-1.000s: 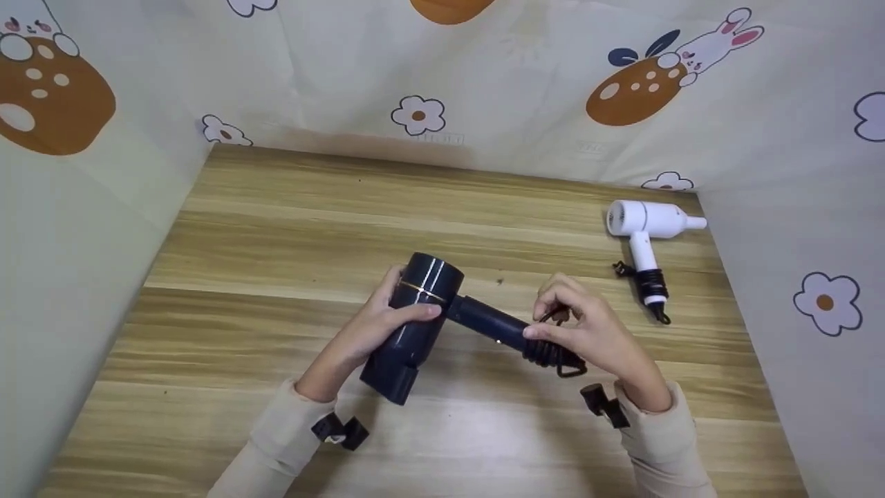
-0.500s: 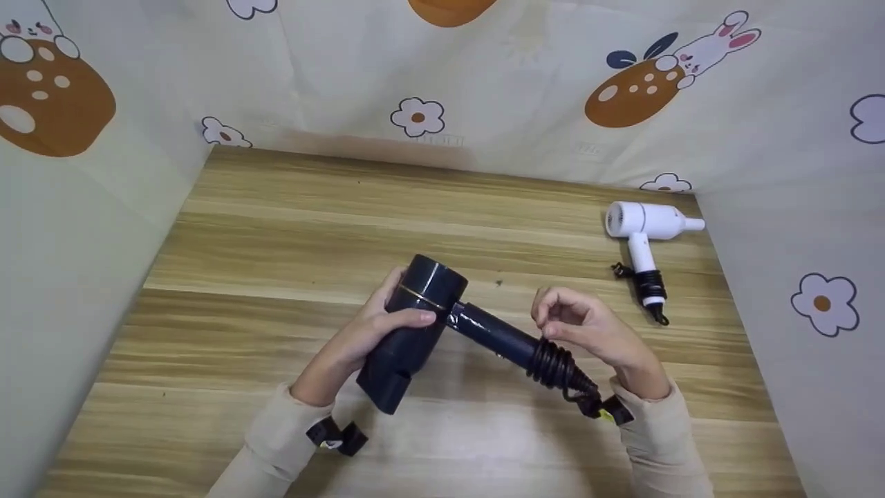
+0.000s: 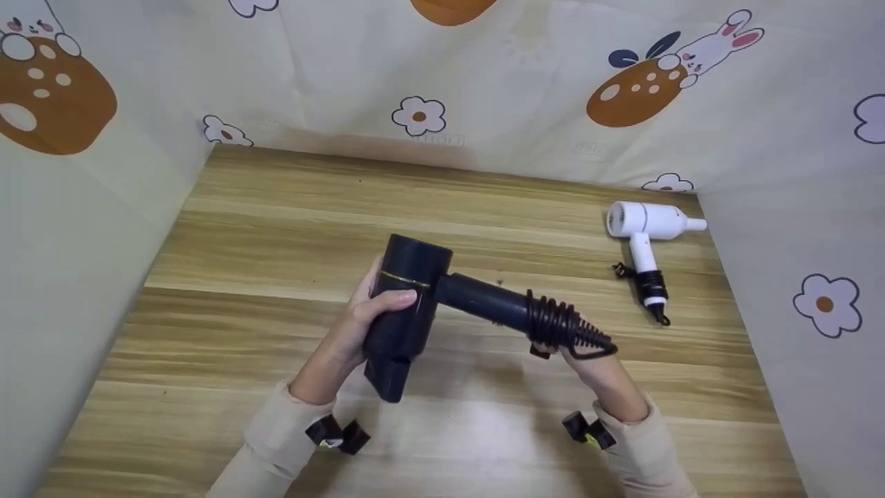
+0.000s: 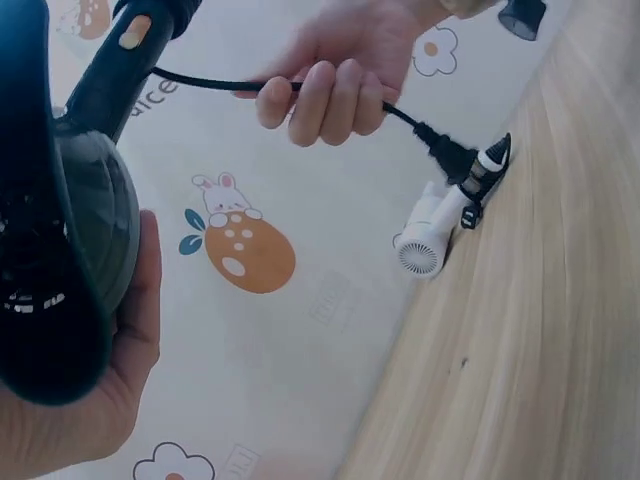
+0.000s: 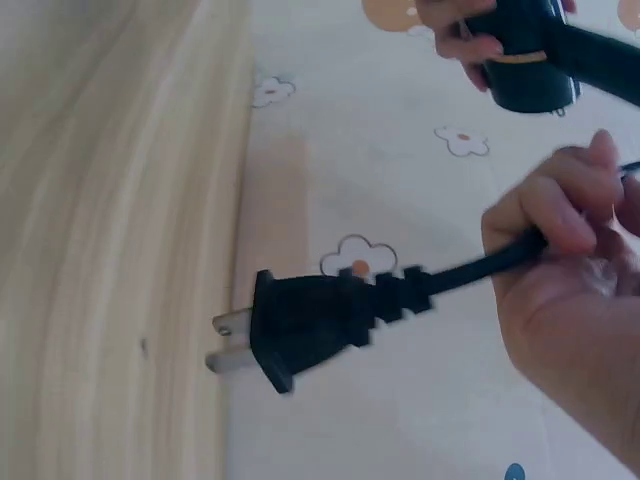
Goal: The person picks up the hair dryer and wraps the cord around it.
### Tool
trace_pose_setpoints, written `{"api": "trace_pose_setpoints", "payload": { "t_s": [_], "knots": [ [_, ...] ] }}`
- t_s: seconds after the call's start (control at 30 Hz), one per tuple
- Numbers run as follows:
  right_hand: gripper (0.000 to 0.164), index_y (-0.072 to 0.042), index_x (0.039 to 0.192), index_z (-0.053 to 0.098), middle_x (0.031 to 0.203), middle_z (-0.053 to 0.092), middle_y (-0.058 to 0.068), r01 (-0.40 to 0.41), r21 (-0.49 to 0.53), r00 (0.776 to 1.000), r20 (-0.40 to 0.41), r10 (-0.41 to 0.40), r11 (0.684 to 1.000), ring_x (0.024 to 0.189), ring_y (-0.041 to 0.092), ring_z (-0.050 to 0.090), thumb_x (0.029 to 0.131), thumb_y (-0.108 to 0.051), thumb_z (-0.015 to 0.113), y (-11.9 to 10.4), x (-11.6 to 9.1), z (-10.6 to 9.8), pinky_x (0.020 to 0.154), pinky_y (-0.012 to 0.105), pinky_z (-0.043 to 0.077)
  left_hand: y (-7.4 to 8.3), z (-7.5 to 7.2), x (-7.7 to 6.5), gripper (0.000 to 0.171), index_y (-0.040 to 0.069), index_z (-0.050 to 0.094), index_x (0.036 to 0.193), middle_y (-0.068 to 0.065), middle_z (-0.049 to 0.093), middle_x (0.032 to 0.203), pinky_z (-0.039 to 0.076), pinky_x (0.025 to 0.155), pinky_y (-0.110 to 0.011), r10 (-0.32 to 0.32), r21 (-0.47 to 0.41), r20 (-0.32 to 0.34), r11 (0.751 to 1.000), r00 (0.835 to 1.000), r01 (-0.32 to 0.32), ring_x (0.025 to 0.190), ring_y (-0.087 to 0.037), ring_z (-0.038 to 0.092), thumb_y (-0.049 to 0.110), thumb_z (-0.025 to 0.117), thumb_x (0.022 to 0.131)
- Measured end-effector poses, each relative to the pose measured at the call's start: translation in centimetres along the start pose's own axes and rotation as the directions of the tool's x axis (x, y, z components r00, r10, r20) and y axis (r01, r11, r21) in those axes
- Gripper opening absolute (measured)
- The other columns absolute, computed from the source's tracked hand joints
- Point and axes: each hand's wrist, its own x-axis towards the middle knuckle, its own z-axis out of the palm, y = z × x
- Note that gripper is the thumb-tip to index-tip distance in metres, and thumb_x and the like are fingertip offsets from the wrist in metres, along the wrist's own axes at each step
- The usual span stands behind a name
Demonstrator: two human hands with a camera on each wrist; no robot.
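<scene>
My left hand (image 3: 354, 325) grips the barrel of a dark hair dryer (image 3: 408, 266) above the table, thumb across its front just below a thin gold ring. The handle points right, with its black cord (image 3: 553, 324) wound in several loops around the lower end. Under that end, my right hand (image 3: 596, 370) is partly hidden in the head view. The left wrist view shows its fingers (image 4: 335, 100) curled round a free stretch of cord. Past that fist, the two-pin plug (image 5: 310, 318) dangles loose, its metal prongs bare in the right wrist view.
A white hair dryer (image 3: 653, 220) lies at the back right of the wooden table (image 3: 297, 228), its own black cord wrapped round the handle. Patterned cloth walls (image 3: 518, 90) stand along the table's back and both sides. Each sleeve cuff carries a small black camera mount (image 3: 337, 436).
My right hand has moved from above the wound cord to beneath the handle and now holds the cord's free end. The dark hair dryer has been raised slightly and its handle turned closer to level.
</scene>
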Motion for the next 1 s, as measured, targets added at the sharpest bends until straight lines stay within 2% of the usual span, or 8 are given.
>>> {"api": "trace_pose_setpoints", "payload": {
  "t_s": [0.1,0.2,0.3,0.4,0.5,0.7,0.83,1.0],
  "knots": [
    [0.024,-0.013,0.079,0.053,0.062,0.043,-0.004,-0.212,-0.078,0.968,-0.154,0.198,0.974,0.055,0.006,0.035,0.099,-0.012,0.039,-0.2,-0.3,0.8,0.053,0.018,0.031,0.0,0.2,0.1,0.060,0.015,0.032,0.133,-0.007,0.056,0.100,0.052,0.068,-0.033,0.029,-0.021,-0.067,0.999,0.997,-0.030,0.080,-0.018,0.059,0.012,0.055,0.078],
    [0.025,0.000,0.076,0.046,0.059,0.037,0.002,-0.190,-0.020,0.950,-0.257,0.179,0.981,0.054,0.016,0.029,0.099,-0.010,0.039,0.0,0.1,1.2,0.050,0.023,0.026,-0.2,0.2,0.1,0.057,0.016,0.034,0.131,-0.007,0.057,0.098,0.052,0.066,-0.033,0.042,-0.030,-0.119,0.999,0.992,-0.045,0.078,-0.018,0.059,0.012,0.055,0.078],
    [0.025,-0.001,0.075,0.045,0.059,0.036,0.002,-0.074,0.045,0.942,-0.324,0.085,0.996,0.054,0.020,0.029,0.098,-0.009,0.039,0.4,0.1,1.3,0.050,0.027,0.025,-0.4,0.3,0.2,0.055,0.017,0.035,0.130,-0.006,0.057,0.097,0.051,0.065,-0.032,0.055,-0.034,-0.134,0.998,0.989,-0.060,0.077,-0.018,0.059,0.013,0.054,0.078],
    [0.027,-0.001,0.073,0.043,0.059,0.035,0.002,-0.050,0.057,0.933,-0.353,0.067,0.997,0.054,0.020,0.030,0.098,-0.008,0.037,0.7,0.2,1.5,0.050,0.025,0.028,-0.4,0.5,0.1,0.052,0.016,0.036,0.126,-0.006,0.057,0.096,0.051,0.065,-0.031,0.064,-0.027,-0.127,0.997,0.990,-0.068,0.076,-0.018,0.058,0.013,0.055,0.078],
    [0.034,0.007,0.072,0.038,0.058,0.036,0.003,-0.065,0.033,0.932,-0.355,0.072,0.997,0.052,0.019,0.030,0.099,-0.011,0.037,1.0,0.4,1.6,0.049,0.025,0.029,-0.4,0.7,0.1,0.048,0.015,0.038,0.121,-0.006,0.057,0.095,0.051,0.064,-0.031,0.071,-0.027,-0.128,0.997,0.989,-0.075,0.075,-0.018,0.059,0.011,0.056,0.077],
    [0.035,0.012,0.075,0.039,0.057,0.040,-0.001,-0.137,0.024,0.899,-0.417,0.134,0.990,0.052,0.009,0.035,0.100,-0.013,0.036,0.9,0.7,1.8,0.051,0.020,0.032,-0.3,1.0,-0.1,0.045,0.014,0.039,0.118,-0.006,0.058,0.094,0.052,0.065,-0.031,0.098,-0.045,-0.158,0.993,0.983,-0.106,0.075,-0.019,0.060,0.008,0.056,0.077],
    [0.032,0.009,0.079,0.044,0.057,0.038,-0.001,-0.156,-0.019,0.926,-0.352,0.139,0.988,0.049,0.006,0.034,0.100,-0.014,0.036,1.0,1.1,2.3,0.047,0.017,0.029,-0.3,1.1,0.0,0.046,0.014,0.037,0.120,-0.006,0.057,0.094,0.052,0.065,-0.031,0.103,-0.055,-0.199,0.992,0.975,-0.116,0.076,-0.019,0.060,0.008,0.056,0.078],
    [0.026,0.000,0.079,0.055,0.053,0.040,-0.004,-0.109,-0.293,0.967,-0.252,0.033,0.950,0.046,0.000,0.033,0.099,-0.009,0.040,1.2,0.9,3.2,0.040,0.016,0.029,-0.2,0.9,0.4,0.048,0.016,0.037,0.123,-0.006,0.056,0.098,0.051,0.066,-0.032,0.090,-0.059,-0.310,0.992,0.946,-0.114,0.079,-0.019,0.058,0.012,0.057,0.080]
  ]
}}
